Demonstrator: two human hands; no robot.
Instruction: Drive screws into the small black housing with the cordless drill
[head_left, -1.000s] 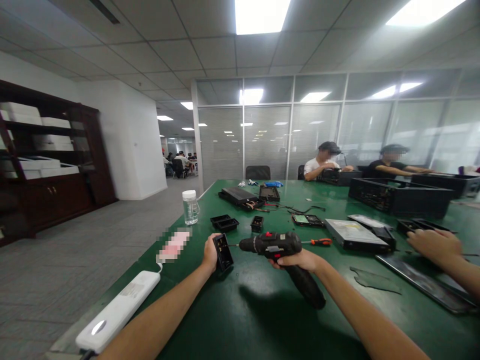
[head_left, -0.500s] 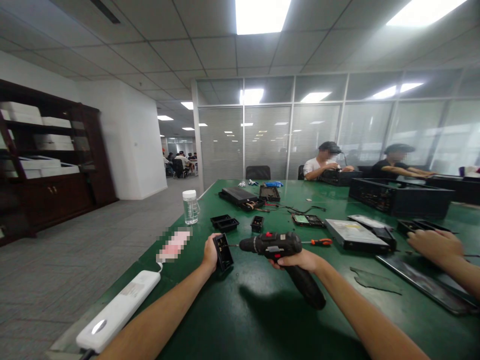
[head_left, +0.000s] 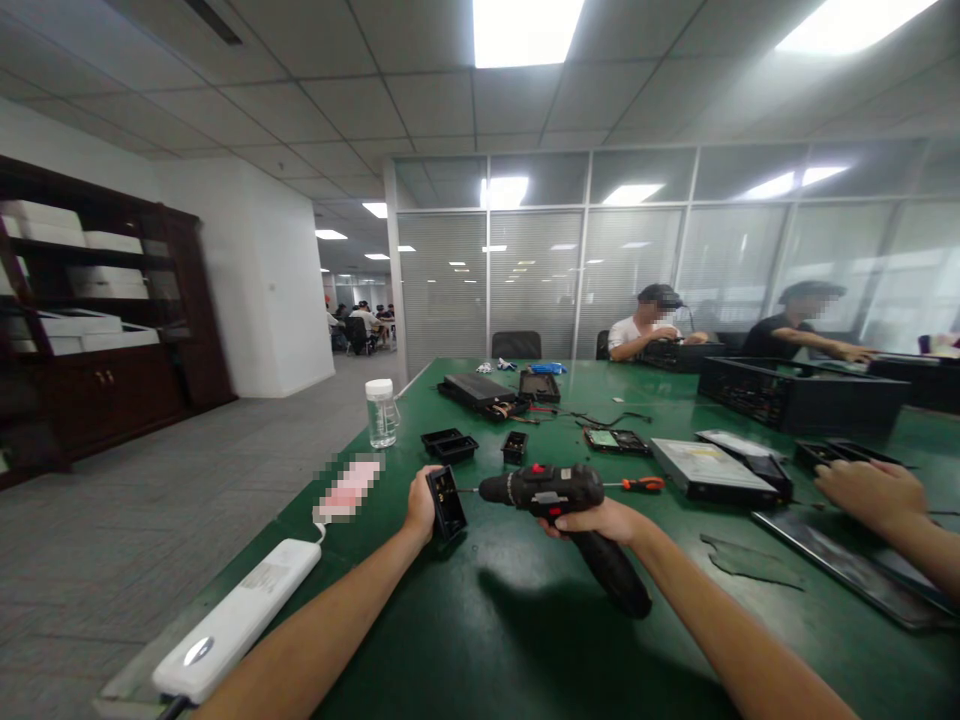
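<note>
My left hand [head_left: 421, 508] grips a small black plastic box [head_left: 448, 505] by its left side, tilted up off the table with its hollow side facing right. Small brass-coloured spots show inside it. In my right hand [head_left: 592, 522] is a black cordless drill [head_left: 547, 490] with red marks, lying level and pointing left. Its thin bit reaches into the box's opening; I cannot tell what the tip touches. Similar black boxes [head_left: 450, 445] lie just behind, and a smaller black box [head_left: 514, 447] sits to their right.
The green table [head_left: 480, 660] also carries a white power strip [head_left: 240, 620], a water bottle [head_left: 382, 415], an orange-handled screwdriver [head_left: 643, 484], an optical drive [head_left: 712, 470] and a black computer case [head_left: 802, 390]. A co-worker's hand [head_left: 874, 490] is at right; two people sit farther back.
My hands, the drill and the box hold nearly the same place. At the far right, the person in dark clothing has shifted slightly and moved an arm.
</note>
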